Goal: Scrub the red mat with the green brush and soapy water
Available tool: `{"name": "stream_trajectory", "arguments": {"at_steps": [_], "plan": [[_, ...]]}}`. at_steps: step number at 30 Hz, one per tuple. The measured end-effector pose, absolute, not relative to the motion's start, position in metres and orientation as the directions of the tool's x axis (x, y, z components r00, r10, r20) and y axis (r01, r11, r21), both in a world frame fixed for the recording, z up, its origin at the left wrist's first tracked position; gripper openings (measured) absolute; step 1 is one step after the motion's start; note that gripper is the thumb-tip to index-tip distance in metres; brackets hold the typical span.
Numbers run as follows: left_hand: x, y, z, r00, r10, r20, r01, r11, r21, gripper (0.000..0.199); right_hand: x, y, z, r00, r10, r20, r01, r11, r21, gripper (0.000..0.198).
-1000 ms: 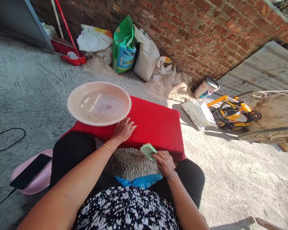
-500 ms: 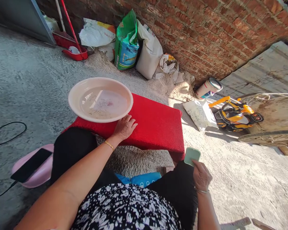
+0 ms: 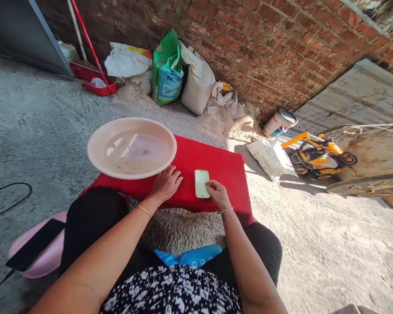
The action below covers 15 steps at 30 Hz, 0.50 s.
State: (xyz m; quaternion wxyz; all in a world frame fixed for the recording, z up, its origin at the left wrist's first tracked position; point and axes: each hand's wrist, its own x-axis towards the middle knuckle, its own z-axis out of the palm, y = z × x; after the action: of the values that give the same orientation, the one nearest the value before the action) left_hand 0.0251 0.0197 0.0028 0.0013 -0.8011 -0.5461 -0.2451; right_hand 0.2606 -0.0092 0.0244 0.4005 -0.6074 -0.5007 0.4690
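Note:
A flat, light-green rectangular case (image 3: pixel 201 184) with rounded corners is at the red-covered bench, with a small dark dot at each end. My right hand (image 3: pixel 218 194) pinches its right edge between thumb and fingers; I cannot tell whether the case rests on the cloth. My left hand (image 3: pixel 167 183) lies on the red cloth (image 3: pixel 212 155), fingers spread, close against the near right rim of a wide pale-pink basin (image 3: pixel 100 163). Water with dark specks at the bottom stands in the basin, which sits on the bench's left part.
On my left, a black phone-like device (image 3: pixel 36 244) with a cable lies on a pink stool or tub (image 3: pixel 49 264). Sacks (image 3: pixel 198 85), a red dustpan (image 3: pixel 101 89) and a paint bucket (image 3: pixel 280 123) line the brick wall. A yellow toy excavator (image 3: pixel 314 157) stands right.
My right hand has brought the green case from beside my right knee leftward and up over the red bench. My left hand stays by the basin. The view has shifted slightly.

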Motion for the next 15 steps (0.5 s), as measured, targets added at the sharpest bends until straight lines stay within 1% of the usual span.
{"name": "stream_trajectory", "arguments": {"at_steps": [3, 5, 8, 11, 13, 15], "plan": [[0.025, 0.020, 0.002, 0.282, 0.877, 0.390, 0.869, -0.405, 0.283, 0.028, 0.294, -0.018, 0.026, 0.203, 0.952, -0.229, 0.242, -0.275, -0.930, 0.036], [0.025, 0.020, 0.002, 0.277, 0.880, 0.385, 0.865, -0.403, 0.300, 0.027, 0.330, -0.032, 0.029, 0.311, 0.924, -0.220, 0.239, -0.301, -0.923, 0.039], [0.025, 0.020, 0.001, 0.271, 0.882, 0.386, 0.868, -0.397, 0.299, 0.026, 0.387, -0.058, 0.032, 0.504, 0.848, -0.164, 0.258, -0.329, -0.908, 0.040], [0.025, 0.020, 0.001, 0.269, 0.882, 0.387, 0.873, -0.393, 0.290, 0.025, 0.421, -0.078, 0.033, 0.684, 0.728, -0.036, 0.334, -0.358, -0.872, 0.037], [0.026, 0.019, 0.001, 0.266, 0.883, 0.388, 0.872, -0.392, 0.294, 0.025, 0.421, -0.082, 0.032, 0.709, 0.705, 0.032, 0.364, -0.327, -0.872, 0.037], [0.026, 0.019, 0.003, 0.263, 0.882, 0.391, 0.872, -0.391, 0.296, 0.026, 0.401, -0.075, 0.032, 0.661, 0.749, 0.045, 0.334, -0.240, -0.912, 0.037]]}}
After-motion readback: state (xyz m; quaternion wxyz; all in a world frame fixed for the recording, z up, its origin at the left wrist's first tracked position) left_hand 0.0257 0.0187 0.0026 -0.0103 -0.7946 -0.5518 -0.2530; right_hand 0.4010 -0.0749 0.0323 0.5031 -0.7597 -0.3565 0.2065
